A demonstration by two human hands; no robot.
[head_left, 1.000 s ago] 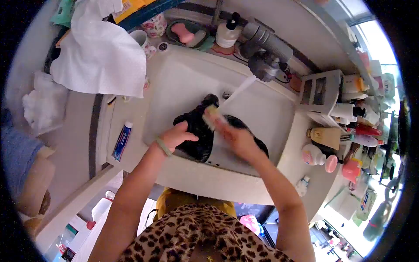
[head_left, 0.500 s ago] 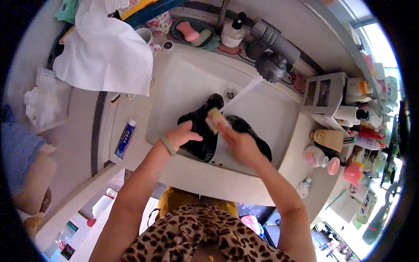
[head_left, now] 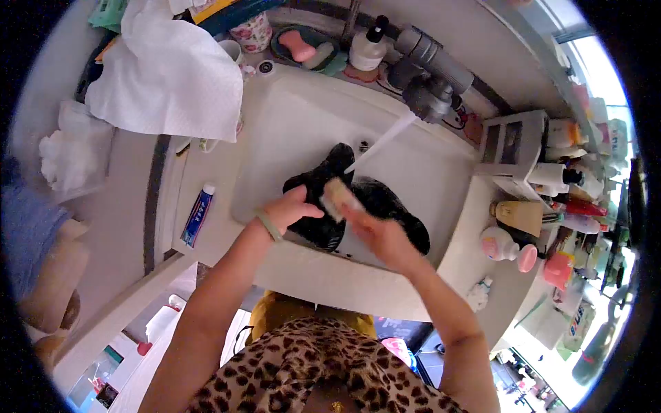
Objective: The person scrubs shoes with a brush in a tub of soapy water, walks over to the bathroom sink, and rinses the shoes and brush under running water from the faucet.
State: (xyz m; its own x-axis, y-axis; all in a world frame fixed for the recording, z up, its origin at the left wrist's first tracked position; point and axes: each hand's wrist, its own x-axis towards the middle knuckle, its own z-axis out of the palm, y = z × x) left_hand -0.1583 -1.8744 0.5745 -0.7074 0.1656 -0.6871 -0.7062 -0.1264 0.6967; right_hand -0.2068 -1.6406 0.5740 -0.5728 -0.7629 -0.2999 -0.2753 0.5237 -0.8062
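Observation:
A black shoe (head_left: 336, 165) lies in the white sink (head_left: 275, 113), gripped at its left side by my left hand (head_left: 289, 208), the thumb spread across it. In my right hand (head_left: 377, 230) is a pale scrubbing brush (head_left: 339, 196), pressed against the shoe's right side. The other black shoe (head_left: 396, 210) rests to the right, partly behind my right hand and wrist. Water (head_left: 385, 143) runs from the dark grey tap (head_left: 428, 100) down onto the first shoe near the drain (head_left: 363, 146).
A toothpaste tube (head_left: 198, 215) lies on the left counter below a hanging white cloth (head_left: 172, 82). Behind the sink stand a soap dish (head_left: 337, 63) and a pump bottle (head_left: 368, 51). A small drawer unit (head_left: 509, 144) and several bottles line the right side.
The brush has moved slightly down and left along the shoe with my right hand. My left hand stays nearly in place on the shoe, and water keeps running.

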